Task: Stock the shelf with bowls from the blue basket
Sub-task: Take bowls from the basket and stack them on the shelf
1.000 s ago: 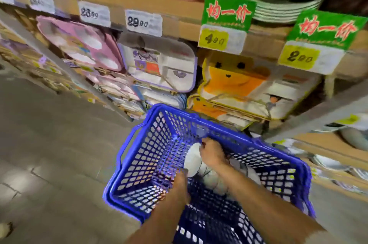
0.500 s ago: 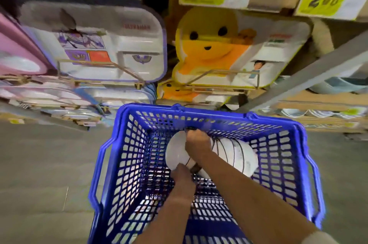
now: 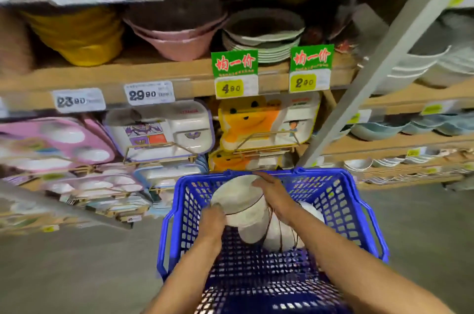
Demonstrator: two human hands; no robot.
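White bowl stack above blue basket, left hand and right hand fingers clasping its rim

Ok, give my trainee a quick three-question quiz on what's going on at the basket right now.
1. True or false: both hands are on the white bowls.
2. Where do the rest of the bowls sit? A) on the floor B) in the blue basket C) on the top shelf
3. Fill in: the yellow price tag straight above the basket's left half reads ___.

Key:
1. True. The left hand takes the near edge and the right hand the far edge.
2. B
3. 4.90
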